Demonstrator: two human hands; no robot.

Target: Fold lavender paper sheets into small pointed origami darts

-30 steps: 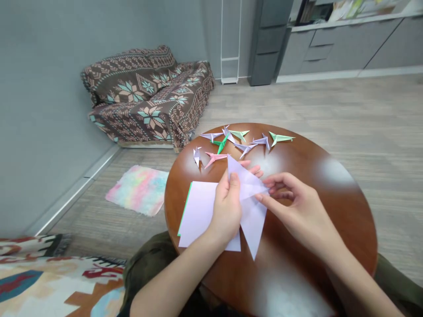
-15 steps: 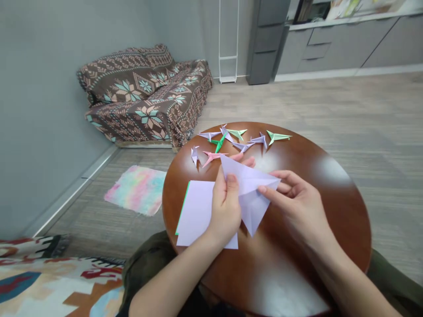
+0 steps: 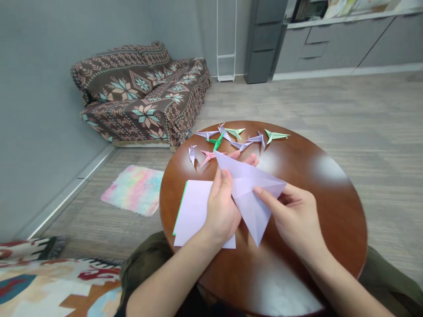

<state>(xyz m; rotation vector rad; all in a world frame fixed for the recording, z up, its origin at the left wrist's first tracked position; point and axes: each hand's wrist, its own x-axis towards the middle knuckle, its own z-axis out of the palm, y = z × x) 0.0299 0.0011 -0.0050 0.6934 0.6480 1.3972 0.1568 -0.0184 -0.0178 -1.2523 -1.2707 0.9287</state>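
A creased, partly folded sheet of lavender origami paper [image 3: 249,187] is held up above the round table, one pointed corner hanging down. My left hand [image 3: 222,204] grips its left side, thumb in front and fingers stretched out behind. On the right side, my right hand [image 3: 294,211] pinches the sheet, with its thumb lying on the front face and the fingers behind. Below my left forearm lies a stack of square paper [image 3: 193,211], lavender on top with a green edge showing. My left hand and wrist cover part of that stack.
Several folded paper figures stand at the table's far side, among them a pink one [image 3: 209,156], a dark green one [image 3: 216,141] and a pale green one [image 3: 276,136]. The brown round table [image 3: 330,211] has glossy reflections. A covered sofa [image 3: 142,97] stands beyond it.
My right thumb has shifted slightly left across the paper. The sheet has tilted and opened a little wider, its lower point now hanging lower. The whole view has shifted slightly.
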